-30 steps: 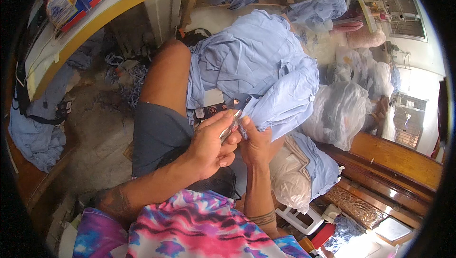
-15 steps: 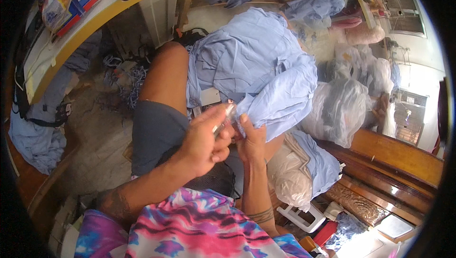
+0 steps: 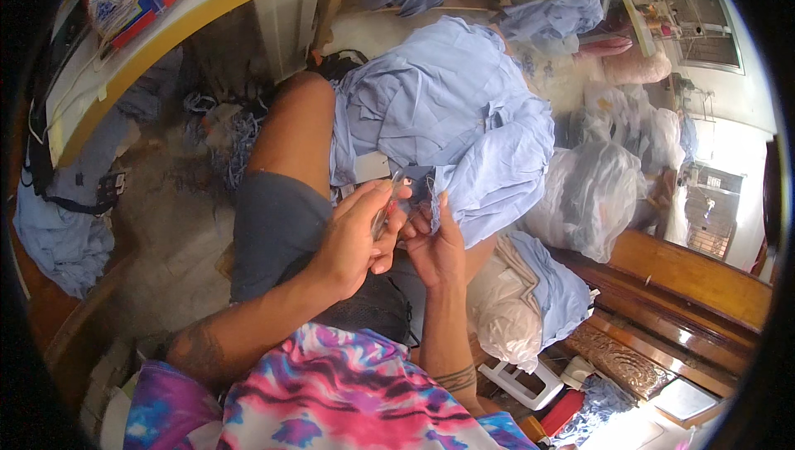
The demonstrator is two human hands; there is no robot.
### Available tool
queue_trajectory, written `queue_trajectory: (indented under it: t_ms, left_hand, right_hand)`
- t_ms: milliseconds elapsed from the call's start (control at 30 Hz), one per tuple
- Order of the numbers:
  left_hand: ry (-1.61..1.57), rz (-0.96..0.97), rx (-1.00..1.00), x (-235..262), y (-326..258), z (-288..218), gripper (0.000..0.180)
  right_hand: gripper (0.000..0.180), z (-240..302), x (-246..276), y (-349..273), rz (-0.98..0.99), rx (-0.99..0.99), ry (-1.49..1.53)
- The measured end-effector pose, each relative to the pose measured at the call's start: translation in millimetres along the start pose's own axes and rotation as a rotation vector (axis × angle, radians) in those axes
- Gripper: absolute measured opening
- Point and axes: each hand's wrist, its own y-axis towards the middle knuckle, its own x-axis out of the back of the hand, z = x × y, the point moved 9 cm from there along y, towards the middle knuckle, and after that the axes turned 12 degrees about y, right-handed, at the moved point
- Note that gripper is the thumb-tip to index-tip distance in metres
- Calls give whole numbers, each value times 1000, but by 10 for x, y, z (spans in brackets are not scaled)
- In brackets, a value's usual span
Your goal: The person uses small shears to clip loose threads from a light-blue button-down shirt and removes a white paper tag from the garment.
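Perhaps concrete floor (image 3: 178,210), cluttered workroom

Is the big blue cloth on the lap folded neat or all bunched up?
Bunched up: the light blue cloth lies in loose, wrinkled heaps over the knee.

Bright daylight, fisheye-bent dark rim
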Motion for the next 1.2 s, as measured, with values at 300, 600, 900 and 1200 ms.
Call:
queue_trajectory:
  t_ms: [300,600,900,1200]
  left_hand:
    - [591,24,-237,-39,431,-51,21]
    - [410,11,-196,21,333,-211,14]
    - [496,-125,-260,294,257,-376,18]
    - [518,154,-132,-182,2,-86,23]
  right_hand:
    - [26,-109,-237,-86,-72,-54,19]
    - [24,-59,-154,-63,50,-91,245]
    - [28,-43,-104,-73,35,-90,233]
    - [23,-97,-90,-82,80,-120,211]
